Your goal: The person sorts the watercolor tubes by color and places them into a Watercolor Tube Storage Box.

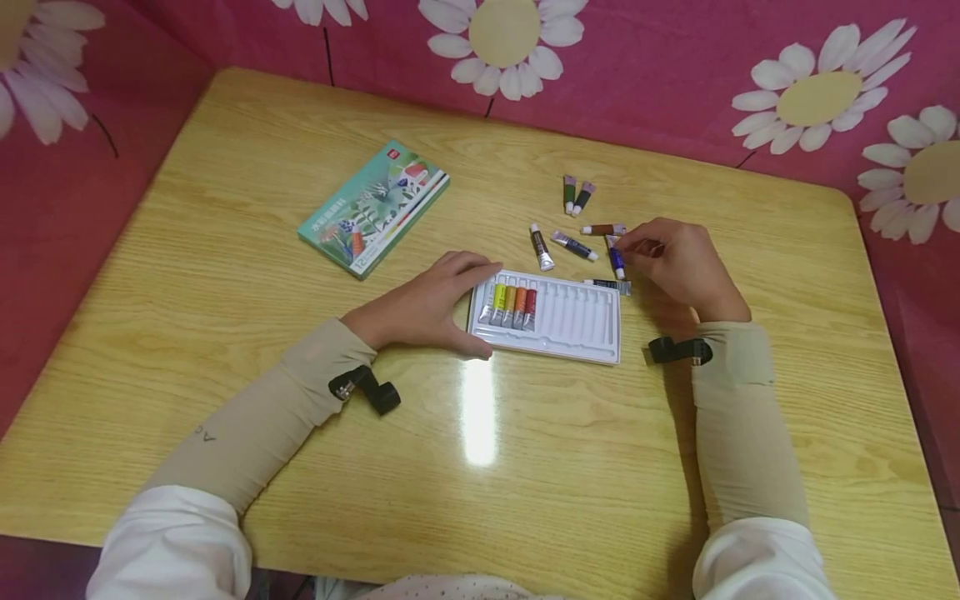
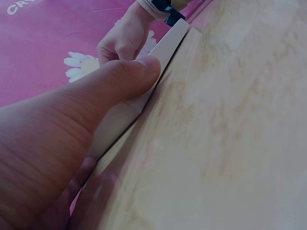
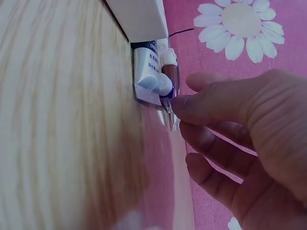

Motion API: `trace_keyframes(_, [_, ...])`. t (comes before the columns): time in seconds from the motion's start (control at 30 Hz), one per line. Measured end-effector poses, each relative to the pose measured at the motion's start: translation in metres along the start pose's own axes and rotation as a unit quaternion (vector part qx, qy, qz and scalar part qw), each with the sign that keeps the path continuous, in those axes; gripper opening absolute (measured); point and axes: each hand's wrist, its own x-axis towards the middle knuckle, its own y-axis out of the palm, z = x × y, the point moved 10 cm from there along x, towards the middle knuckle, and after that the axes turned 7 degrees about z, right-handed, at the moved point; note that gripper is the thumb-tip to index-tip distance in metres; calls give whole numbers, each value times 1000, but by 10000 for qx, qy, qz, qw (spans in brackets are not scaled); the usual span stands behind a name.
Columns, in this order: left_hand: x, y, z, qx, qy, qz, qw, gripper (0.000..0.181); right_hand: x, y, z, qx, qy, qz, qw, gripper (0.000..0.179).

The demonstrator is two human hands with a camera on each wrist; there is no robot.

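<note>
A white paint tray point(image 1: 576, 344) lies in the middle of the table. Paint tubes point(image 1: 508, 307) in yellow, ochre, orange and red, plus a pale one, fill its left slots. My left hand point(image 1: 427, 304) grips the tray's left end; in the left wrist view the thumb point(image 2: 139, 74) presses its side wall. My right hand point(image 1: 678, 262) is at the blue paint tube point(image 1: 617, 260), fingertips beside its upper end. In the right wrist view the thumb and fingers are apart, and contact with the tube is unclear. A black paint tube point(image 1: 611, 286) lies against the tray's far right corner.
Behind the tray lie a brown tube point(image 1: 600, 229), a navy tube point(image 1: 574, 246), a dark brown tube point(image 1: 541, 247), a green tube point(image 1: 569, 193) and a dark grey tube point(image 1: 583, 198). A green paint box point(image 1: 375, 208) lies at the back left. A pink floral cloth point(image 1: 645, 75) borders the table.
</note>
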Motion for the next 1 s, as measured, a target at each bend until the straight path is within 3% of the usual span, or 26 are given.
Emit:
trace_keyframes(0.7, [0,-1,0,19,13,-28,10000,118,0,3,11,15,-273,136,9995,23])
trace_keyframes(1.0, [0,1,1,-24,-27,20,10000,117,0,7,10,-106,-199,279,9994,23])
